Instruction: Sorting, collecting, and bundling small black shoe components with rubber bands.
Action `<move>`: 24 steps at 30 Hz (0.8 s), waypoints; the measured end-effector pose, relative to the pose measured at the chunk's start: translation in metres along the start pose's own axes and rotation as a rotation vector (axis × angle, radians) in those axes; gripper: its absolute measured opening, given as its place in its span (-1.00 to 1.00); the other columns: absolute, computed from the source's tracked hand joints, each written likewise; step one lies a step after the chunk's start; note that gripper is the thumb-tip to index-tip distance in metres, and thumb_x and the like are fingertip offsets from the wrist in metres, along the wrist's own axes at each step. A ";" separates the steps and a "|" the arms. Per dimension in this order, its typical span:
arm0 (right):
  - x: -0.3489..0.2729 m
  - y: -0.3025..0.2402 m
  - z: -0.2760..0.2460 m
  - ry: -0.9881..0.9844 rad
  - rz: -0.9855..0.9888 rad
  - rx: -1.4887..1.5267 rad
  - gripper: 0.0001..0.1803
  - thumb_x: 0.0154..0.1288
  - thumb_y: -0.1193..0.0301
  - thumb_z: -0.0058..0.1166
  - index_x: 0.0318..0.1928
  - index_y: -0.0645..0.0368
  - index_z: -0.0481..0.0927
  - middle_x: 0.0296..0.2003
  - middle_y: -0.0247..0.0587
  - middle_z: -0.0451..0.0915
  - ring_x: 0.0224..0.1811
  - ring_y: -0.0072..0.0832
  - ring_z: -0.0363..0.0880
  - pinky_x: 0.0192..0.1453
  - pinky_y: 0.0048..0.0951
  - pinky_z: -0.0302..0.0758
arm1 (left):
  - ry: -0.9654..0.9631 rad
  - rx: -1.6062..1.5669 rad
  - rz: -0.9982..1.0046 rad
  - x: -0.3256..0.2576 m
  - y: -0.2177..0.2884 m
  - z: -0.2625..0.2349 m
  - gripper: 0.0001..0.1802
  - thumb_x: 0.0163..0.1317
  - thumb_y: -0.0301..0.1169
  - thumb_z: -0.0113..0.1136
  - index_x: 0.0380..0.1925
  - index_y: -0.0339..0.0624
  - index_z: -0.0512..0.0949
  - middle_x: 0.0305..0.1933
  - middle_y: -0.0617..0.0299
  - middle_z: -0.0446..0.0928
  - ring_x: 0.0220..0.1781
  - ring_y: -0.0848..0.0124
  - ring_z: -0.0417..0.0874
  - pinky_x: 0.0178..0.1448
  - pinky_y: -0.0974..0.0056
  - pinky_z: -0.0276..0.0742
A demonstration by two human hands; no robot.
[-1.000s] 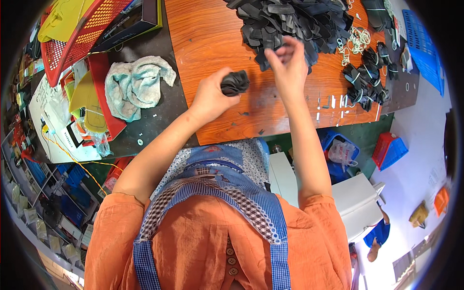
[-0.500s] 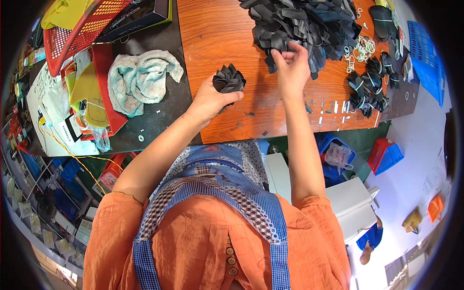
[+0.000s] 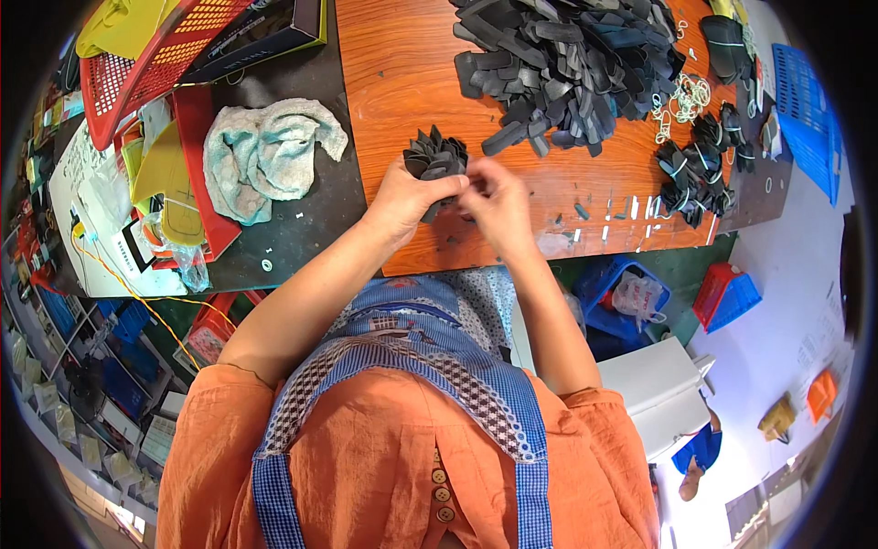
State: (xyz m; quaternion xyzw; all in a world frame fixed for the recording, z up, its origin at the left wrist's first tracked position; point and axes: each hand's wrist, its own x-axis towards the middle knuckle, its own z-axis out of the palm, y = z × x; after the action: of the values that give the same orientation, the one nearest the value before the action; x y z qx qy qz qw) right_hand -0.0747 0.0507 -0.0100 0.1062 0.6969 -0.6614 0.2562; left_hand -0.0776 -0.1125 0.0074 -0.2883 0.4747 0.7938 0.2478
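Observation:
My left hand [image 3: 400, 203] is wrapped round a bundle of black flat strips [image 3: 435, 156], their ends fanning out at the top. Close against its thumb is my right hand [image 3: 501, 209], fingers curled together at the bundle's right side. Motion blurs those fingertips, and whatever they may pinch cannot be made out. Beyond both hands a large heap of loose black strips [image 3: 572, 78] lies on the orange-brown wooden board [image 3: 393, 64]. Several tied bundles of the strips [image 3: 695, 169] rest at the right, beside a tangle of pale rubber bands [image 3: 690, 95].
A grey-white cloth [image 3: 270, 151] lies left of the board, near a tilted red basket [image 3: 151, 55]. At the far right stands a blue basket [image 3: 805, 114]. Below the board's edge is a blue bin [image 3: 599, 306] with a plastic bag. Another person [image 3: 702, 448] is at the lower right.
My right hand has come from the heap toward me and left, to the bundle in my left hand. The heap's near edge has spread out. My left hand has barely moved.

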 end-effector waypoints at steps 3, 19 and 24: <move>0.015 -0.032 -0.007 0.024 -0.149 -0.338 -0.74 0.19 0.57 0.29 -0.09 0.19 0.65 -0.31 -0.29 0.67 -0.31 -0.49 0.64 -0.12 -0.38 0.61 | 0.089 0.021 0.022 0.004 0.012 -0.010 -0.77 0.15 -0.51 0.43 -0.19 -0.22 0.63 -0.26 0.18 0.71 -0.31 0.46 0.70 -0.28 0.37 0.58; 0.045 -0.038 -0.019 0.403 -0.090 0.100 -0.89 0.40 0.49 0.22 -0.13 0.28 0.64 -0.31 -0.36 0.67 -0.28 -0.68 0.62 -0.21 -0.58 0.54 | -0.008 0.089 -0.012 -0.006 0.013 -0.035 -0.68 0.16 -0.51 0.42 -0.08 -0.29 0.58 -0.19 0.18 0.66 -0.22 0.43 0.69 -0.15 0.30 0.64; 0.011 -0.023 0.017 0.228 -0.261 -0.202 -0.82 0.31 0.48 0.29 -0.10 0.21 0.67 -0.26 -0.29 0.69 -0.28 -0.60 0.62 -0.21 -0.50 0.59 | -0.026 -0.252 -0.130 -0.009 0.024 -0.018 -0.67 0.20 -0.49 0.38 -0.04 -0.28 0.59 -0.02 0.08 0.69 0.07 0.30 0.70 0.07 0.24 0.63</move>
State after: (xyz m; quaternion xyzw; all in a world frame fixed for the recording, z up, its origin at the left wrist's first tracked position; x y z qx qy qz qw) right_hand -0.0915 0.0299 0.0048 0.0632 0.7921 -0.5993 0.0971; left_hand -0.0835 -0.1396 0.0216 -0.3367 0.3484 0.8332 0.2666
